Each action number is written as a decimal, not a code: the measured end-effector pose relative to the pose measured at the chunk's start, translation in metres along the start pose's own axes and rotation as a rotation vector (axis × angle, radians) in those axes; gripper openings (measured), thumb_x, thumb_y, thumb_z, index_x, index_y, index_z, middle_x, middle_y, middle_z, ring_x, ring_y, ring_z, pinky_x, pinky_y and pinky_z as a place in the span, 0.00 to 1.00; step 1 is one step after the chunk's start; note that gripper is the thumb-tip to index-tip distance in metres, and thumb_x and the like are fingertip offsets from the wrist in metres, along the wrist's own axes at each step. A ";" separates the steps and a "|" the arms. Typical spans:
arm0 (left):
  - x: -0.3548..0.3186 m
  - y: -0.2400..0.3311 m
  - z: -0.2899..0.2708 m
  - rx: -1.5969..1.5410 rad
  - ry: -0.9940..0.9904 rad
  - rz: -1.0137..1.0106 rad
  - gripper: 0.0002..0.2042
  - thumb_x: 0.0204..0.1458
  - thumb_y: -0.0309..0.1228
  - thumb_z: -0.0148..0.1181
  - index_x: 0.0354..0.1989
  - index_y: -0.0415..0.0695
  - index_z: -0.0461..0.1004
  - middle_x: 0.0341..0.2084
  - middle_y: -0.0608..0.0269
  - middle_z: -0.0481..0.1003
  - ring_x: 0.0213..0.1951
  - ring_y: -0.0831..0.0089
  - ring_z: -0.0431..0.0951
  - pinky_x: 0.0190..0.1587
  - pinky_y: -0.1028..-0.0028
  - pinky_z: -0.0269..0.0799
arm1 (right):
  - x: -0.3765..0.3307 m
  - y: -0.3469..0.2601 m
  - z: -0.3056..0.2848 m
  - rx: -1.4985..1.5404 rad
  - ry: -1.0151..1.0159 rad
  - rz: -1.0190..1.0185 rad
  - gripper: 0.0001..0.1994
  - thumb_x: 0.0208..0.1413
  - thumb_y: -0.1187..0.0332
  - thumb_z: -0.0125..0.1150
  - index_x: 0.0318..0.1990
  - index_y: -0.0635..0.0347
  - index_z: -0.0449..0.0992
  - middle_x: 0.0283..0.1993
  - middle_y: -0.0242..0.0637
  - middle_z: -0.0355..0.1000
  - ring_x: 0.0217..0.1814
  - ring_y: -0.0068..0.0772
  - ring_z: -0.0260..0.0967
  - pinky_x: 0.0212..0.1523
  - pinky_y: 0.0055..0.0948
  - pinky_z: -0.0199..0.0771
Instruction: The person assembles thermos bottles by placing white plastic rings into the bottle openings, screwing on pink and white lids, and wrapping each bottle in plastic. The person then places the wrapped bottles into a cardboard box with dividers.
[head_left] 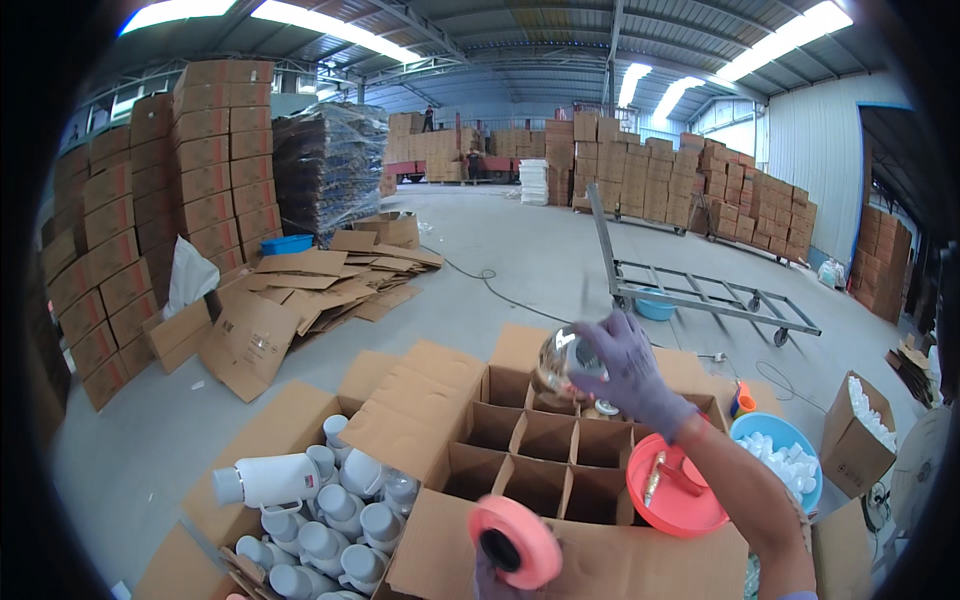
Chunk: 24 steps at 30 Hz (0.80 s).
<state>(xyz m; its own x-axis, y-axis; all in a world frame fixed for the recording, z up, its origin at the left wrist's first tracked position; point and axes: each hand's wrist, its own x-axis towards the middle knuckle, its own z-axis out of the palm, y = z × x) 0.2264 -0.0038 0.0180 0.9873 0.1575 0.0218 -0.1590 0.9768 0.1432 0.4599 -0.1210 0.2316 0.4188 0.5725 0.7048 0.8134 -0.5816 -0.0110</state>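
Open floor [500, 235] lies beyond the divided carton [630, 560], over whose far cells [506, 390] the right hand [628, 368] grips a silvery flask [558, 368], the left hand [490, 582] holding a pink roll [530, 540] nearer.

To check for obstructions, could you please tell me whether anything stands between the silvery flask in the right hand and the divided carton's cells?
Nothing visible stands between the silvery flask in the right hand and the left-hand cells of the divided carton; on the right side, the pink basin covers some cells.
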 end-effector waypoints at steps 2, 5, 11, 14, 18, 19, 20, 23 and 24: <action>0.016 0.005 -0.005 -0.045 -0.335 -0.063 0.27 0.66 0.55 0.41 0.68 0.56 0.63 0.66 0.54 0.64 0.69 0.47 0.58 0.68 0.36 0.50 | -0.029 -0.059 -0.037 0.010 0.160 -0.209 0.29 0.40 0.54 0.76 0.50 0.51 0.74 0.47 0.43 0.66 0.51 0.51 0.65 0.49 0.47 0.70; 0.009 0.009 0.015 0.188 -0.354 -0.059 0.23 0.65 0.49 0.44 0.68 0.63 0.63 0.62 0.66 0.68 0.65 0.50 0.62 0.67 0.40 0.52 | -0.106 -0.112 -0.073 0.077 0.206 -0.366 0.31 0.37 0.51 0.78 0.48 0.54 0.74 0.46 0.40 0.66 0.48 0.46 0.65 0.49 0.52 0.71; -0.046 -0.010 -0.033 0.847 -0.166 0.184 0.28 0.63 0.41 0.53 0.69 0.42 0.59 0.62 0.57 0.66 0.63 0.61 0.67 0.66 0.60 0.61 | -0.224 -0.185 -0.112 0.202 -0.047 -0.271 0.25 0.54 0.54 0.66 0.56 0.54 0.72 0.59 0.45 0.67 0.58 0.51 0.66 0.63 0.50 0.64; -0.089 -0.002 -0.034 0.891 -0.159 0.100 0.28 0.64 0.44 0.51 0.69 0.43 0.58 0.63 0.57 0.66 0.63 0.62 0.68 0.66 0.60 0.62 | -0.258 -0.185 -0.115 0.662 -0.160 -0.098 0.35 0.51 0.58 0.70 0.66 0.59 0.65 0.69 0.52 0.59 0.71 0.58 0.57 0.71 0.46 0.56; -0.157 0.005 -0.039 0.725 -0.151 -0.111 0.29 0.65 0.47 0.50 0.70 0.44 0.58 0.63 0.57 0.66 0.63 0.63 0.68 0.65 0.60 0.64 | -0.295 -0.199 -0.104 1.043 -0.106 0.446 0.42 0.48 0.53 0.72 0.69 0.58 0.60 0.73 0.51 0.54 0.73 0.52 0.55 0.71 0.43 0.56; -0.172 0.006 -0.043 0.631 -0.154 -0.182 0.30 0.65 0.48 0.49 0.70 0.44 0.57 0.63 0.57 0.66 0.63 0.63 0.68 0.65 0.61 0.64 | -0.300 -0.203 -0.106 1.150 -0.148 0.549 0.45 0.47 0.52 0.73 0.70 0.59 0.58 0.73 0.51 0.53 0.74 0.50 0.54 0.71 0.42 0.56; -0.185 0.008 -0.046 0.535 -0.166 -0.252 0.30 0.65 0.48 0.49 0.70 0.44 0.57 0.63 0.58 0.66 0.63 0.64 0.68 0.65 0.61 0.64 | -0.304 -0.207 -0.110 1.255 -0.188 0.653 0.47 0.46 0.51 0.74 0.72 0.59 0.57 0.74 0.50 0.53 0.75 0.49 0.53 0.71 0.42 0.56; -0.221 0.025 -0.047 0.356 -0.183 -0.318 0.31 0.66 0.51 0.47 0.71 0.45 0.57 0.64 0.58 0.66 0.63 0.65 0.68 0.65 0.61 0.65 | -0.293 -0.219 -0.130 1.232 -0.746 0.701 0.34 0.52 0.54 0.69 0.65 0.58 0.68 0.61 0.43 0.71 0.63 0.39 0.68 0.64 0.36 0.67; -0.224 0.027 -0.044 0.347 -0.196 -0.316 0.31 0.66 0.52 0.47 0.71 0.45 0.56 0.64 0.58 0.66 0.63 0.65 0.69 0.65 0.61 0.65 | -0.310 -0.222 -0.113 1.664 -0.637 0.866 0.29 0.54 0.55 0.66 0.62 0.57 0.71 0.58 0.42 0.74 0.60 0.39 0.70 0.62 0.35 0.68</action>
<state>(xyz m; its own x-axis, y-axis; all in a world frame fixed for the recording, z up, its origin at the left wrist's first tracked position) 0.0012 -0.0062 -0.0264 0.9740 -0.2007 0.1052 0.1243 0.8615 0.4924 0.1041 -0.2352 0.0955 0.5913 0.7906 -0.1592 -0.3015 0.0337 -0.9529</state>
